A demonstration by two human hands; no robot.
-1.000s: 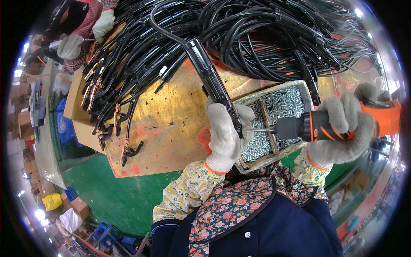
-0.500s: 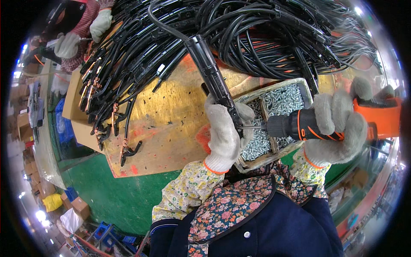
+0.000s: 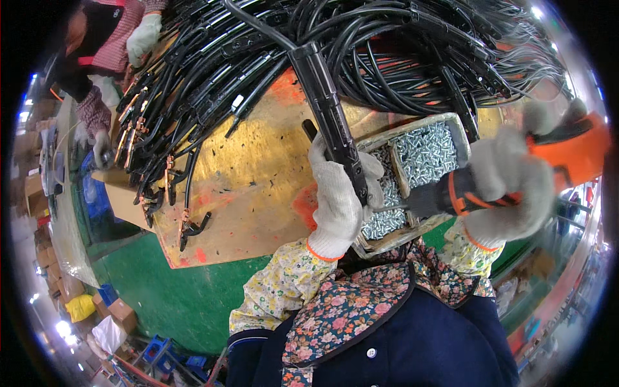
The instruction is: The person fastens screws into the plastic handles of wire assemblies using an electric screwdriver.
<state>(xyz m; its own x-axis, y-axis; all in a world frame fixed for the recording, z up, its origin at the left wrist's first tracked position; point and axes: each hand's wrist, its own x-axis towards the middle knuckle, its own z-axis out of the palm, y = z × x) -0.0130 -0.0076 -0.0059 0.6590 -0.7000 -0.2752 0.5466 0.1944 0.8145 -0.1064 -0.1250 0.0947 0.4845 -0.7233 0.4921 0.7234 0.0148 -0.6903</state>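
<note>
Though probably stiff, light and slick, best taken round the middle; clasping black handle (image 3: pixel 333 113) low in left hand (image 3: pixel 338 200) above near edge of tabletop (image 3: pixel 248 177), gripping orange drill (image 3: pixel 570 158) in right hand (image 3: pixel 512 184).

Cluttered surroundings about a green work surface (image 3: pixel 161 290), bent by the wide lens.
At the left edge, brown cartons (image 3: pixel 48 258) pile up; lower left sit a yellow sack (image 3: pixel 79 308), a white bag (image 3: pixel 108 333) and, nearer the bottom, blue crates (image 3: pixel 155 351). Bright white light (image 3: pixel 63 329) glares there, and a lamp (image 3: pixel 536 11) shines at upper right. The right rim is too blurred to read.
</note>
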